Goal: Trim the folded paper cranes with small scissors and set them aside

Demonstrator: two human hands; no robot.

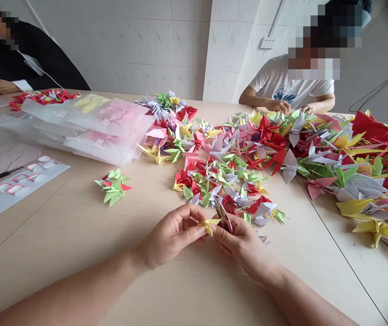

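Observation:
My left hand (172,235) and my right hand (241,242) meet low over the beige table (78,231), both pinching a small yellow folded paper piece (209,223) between their fingertips. The right hand also grips some pink and dark folded paper (224,216) sticking up above its fingers. Just beyond the hands lies a big heap of coloured origami pieces (228,172): red, green, pink, white and yellow.
A small green origami cluster (113,185) sits apart at the left. Frosted plastic bags (88,127) and printed sheets (13,183) lie further left. Larger origami (367,176) covers the right side. Two other people sit at the far edge, one folding at the upper right.

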